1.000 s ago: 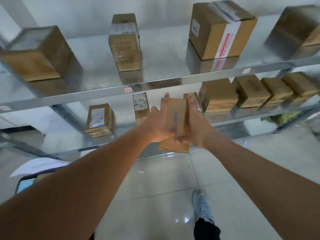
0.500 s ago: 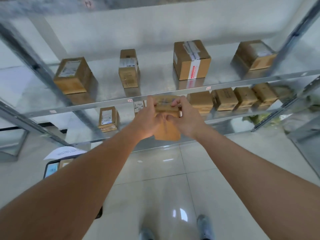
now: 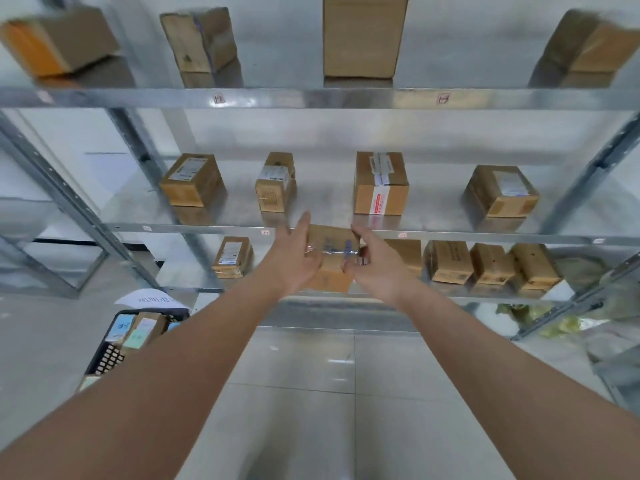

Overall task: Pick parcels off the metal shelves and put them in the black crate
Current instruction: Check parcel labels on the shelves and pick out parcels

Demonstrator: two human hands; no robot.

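Note:
A small brown cardboard parcel (image 3: pixel 330 259) with clear tape across it is held out in front of the metal shelves (image 3: pixel 346 98). My left hand (image 3: pixel 294 258) grips its left side and my right hand (image 3: pixel 375 268) grips its right side. It hangs level with the lower shelf's front edge. The black crate (image 3: pixel 110 355) stands on the floor at the lower left, partly hidden by my left forearm, with several parcels inside it.
Several brown parcels stand on three shelf levels, among them a taped box (image 3: pixel 380 183) just above my hands and a row of boxes (image 3: pixel 485 266) to the right. A white paper (image 3: pixel 152 300) lies behind the crate. Glossy tiled floor (image 3: pixel 311 393) stretches below. Green bags (image 3: pixel 554 323) sit at right.
The view has tilted up, so a higher shelf now shows. Both hands still hold the parcel, which has turned from upright to more level.

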